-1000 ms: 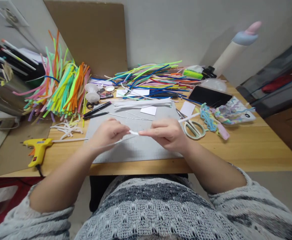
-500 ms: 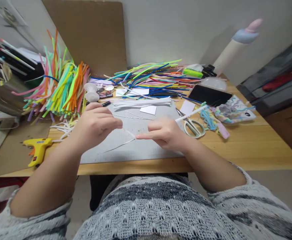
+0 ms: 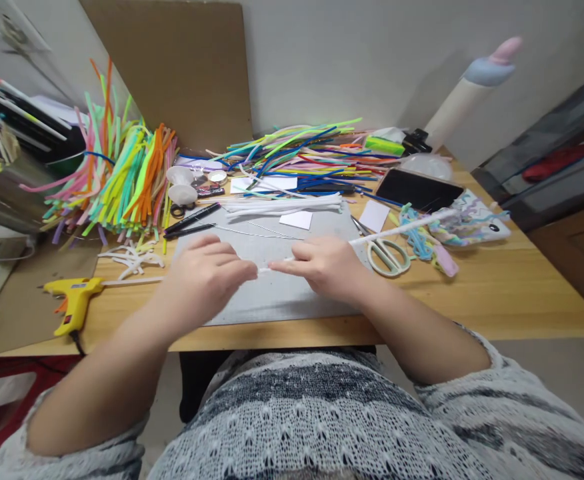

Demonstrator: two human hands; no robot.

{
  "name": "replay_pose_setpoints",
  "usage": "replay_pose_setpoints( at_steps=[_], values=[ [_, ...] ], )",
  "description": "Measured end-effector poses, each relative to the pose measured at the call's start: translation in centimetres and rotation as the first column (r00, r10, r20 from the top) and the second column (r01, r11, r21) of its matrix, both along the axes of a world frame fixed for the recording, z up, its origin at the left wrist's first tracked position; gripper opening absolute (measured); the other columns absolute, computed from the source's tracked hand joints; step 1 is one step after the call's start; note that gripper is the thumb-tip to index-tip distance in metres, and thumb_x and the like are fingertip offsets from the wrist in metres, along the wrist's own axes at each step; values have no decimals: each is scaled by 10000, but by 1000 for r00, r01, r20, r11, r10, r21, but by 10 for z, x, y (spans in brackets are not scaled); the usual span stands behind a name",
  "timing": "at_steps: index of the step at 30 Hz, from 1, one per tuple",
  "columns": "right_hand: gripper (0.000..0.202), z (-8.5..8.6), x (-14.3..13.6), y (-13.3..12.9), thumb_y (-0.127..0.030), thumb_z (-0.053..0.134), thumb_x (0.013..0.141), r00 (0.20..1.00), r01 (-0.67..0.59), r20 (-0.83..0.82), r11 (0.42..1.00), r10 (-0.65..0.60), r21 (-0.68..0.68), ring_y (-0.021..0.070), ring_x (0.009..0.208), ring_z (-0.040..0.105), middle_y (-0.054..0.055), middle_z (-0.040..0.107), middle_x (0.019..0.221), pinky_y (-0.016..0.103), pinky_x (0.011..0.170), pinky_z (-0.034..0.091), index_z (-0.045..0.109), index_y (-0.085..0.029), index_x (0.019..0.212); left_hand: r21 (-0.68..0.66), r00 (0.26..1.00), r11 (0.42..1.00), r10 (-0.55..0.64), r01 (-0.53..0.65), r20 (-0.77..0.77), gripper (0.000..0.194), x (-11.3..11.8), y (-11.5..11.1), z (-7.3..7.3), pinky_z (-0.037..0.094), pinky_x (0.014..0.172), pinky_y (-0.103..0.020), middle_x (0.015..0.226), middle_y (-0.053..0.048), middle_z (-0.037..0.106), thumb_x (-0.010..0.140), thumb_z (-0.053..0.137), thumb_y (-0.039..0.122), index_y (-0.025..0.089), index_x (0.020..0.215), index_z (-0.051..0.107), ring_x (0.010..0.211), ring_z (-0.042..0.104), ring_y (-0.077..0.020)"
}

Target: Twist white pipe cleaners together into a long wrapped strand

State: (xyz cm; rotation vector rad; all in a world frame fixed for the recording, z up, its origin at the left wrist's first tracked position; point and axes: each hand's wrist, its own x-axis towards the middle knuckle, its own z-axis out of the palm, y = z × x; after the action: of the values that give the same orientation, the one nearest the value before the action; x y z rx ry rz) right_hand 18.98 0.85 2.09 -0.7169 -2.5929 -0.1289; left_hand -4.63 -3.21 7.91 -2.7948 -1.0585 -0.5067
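Note:
A white pipe cleaner (image 3: pixel 397 231) runs through my right hand (image 3: pixel 327 267) and sticks out to the right over the scissors (image 3: pixel 389 258). The right fingers are curled round it, with the index finger pointing left. At the left end of the same white strand, my left hand (image 3: pixel 209 277) is closed in a pinch. Only a short white piece shows between the two hands, above the grey mat (image 3: pixel 282 303). Thin bare wires (image 3: pixel 267 230) lie on the mat behind the hands, near a bundle of white pipe cleaners (image 3: pixel 285 207).
A yellow glue gun (image 3: pixel 76 300) lies at the left beside white offcuts (image 3: pixel 133 259). Coloured pipe cleaners (image 3: pixel 132 173) stand bunched at the back left, more lie along the wall. Black pens (image 3: pixel 192 219), a dark-screened phone (image 3: pixel 419 190) and white cards (image 3: pixel 375 217) are around the mat.
My left hand has moved right and slightly down, closer to my right hand. The thin wire hanging below the strand is out of sight. The pipe cleaner now reaches farther right.

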Motion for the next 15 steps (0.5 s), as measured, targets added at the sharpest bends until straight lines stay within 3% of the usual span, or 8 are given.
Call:
replay_pose_setpoints(
  at_steps=[3,6,8,11,13,15],
  values=[
    [450,7,2,-1,-82,421,866,978,-197,-77,980,194,-36,101,582,360,-25,463,616,254,549,220,616,-366,1156,-48,999,998,-30,31,35,184,-18,18,12,367,764,-332,701,28,654,885,472,214,236,814,641,691,582,-123],
    [445,10,2,-4,-78,357,881,943,-254,-237,966,236,-47,96,541,359,-33,406,566,246,542,249,640,-312,1132,-190,993,981,-10,32,115,185,-16,28,-5,382,765,-309,662,40,645,904,464,246,205,846,635,672,581,-106],
    [420,9,1,-5,-102,338,898,937,-184,-308,982,164,-38,100,553,390,-26,427,569,246,555,277,639,-266,1141,-226,987,973,-9,46,160,239,-4,25,-27,396,690,-282,621,30,624,915,442,270,184,810,638,596,556,-96],
    [375,4,-1,-4,-124,383,888,951,34,-309,999,-35,-6,118,608,436,-1,515,616,258,570,288,635,-215,1150,-209,982,977,85,-48,171,299,20,8,-53,404,641,-269,607,-3,609,923,417,283,162,740,620,610,559,-117],
    [348,1,-1,-3,-124,430,865,962,150,-234,989,-143,11,126,636,443,13,569,670,268,566,271,649,-210,1121,-133,989,986,116,-102,96,290,29,-4,-54,404,656,-292,587,-11,595,916,421,266,157,725,609,588,546,-128],
    [322,1,1,-1,-125,456,854,977,175,-130,984,-171,23,129,650,437,17,594,706,277,564,252,665,-226,1077,-66,992,991,123,-121,27,265,29,-11,-41,398,681,-308,605,-19,608,909,427,244,156,739,611,600,548,-137]
  ],
)
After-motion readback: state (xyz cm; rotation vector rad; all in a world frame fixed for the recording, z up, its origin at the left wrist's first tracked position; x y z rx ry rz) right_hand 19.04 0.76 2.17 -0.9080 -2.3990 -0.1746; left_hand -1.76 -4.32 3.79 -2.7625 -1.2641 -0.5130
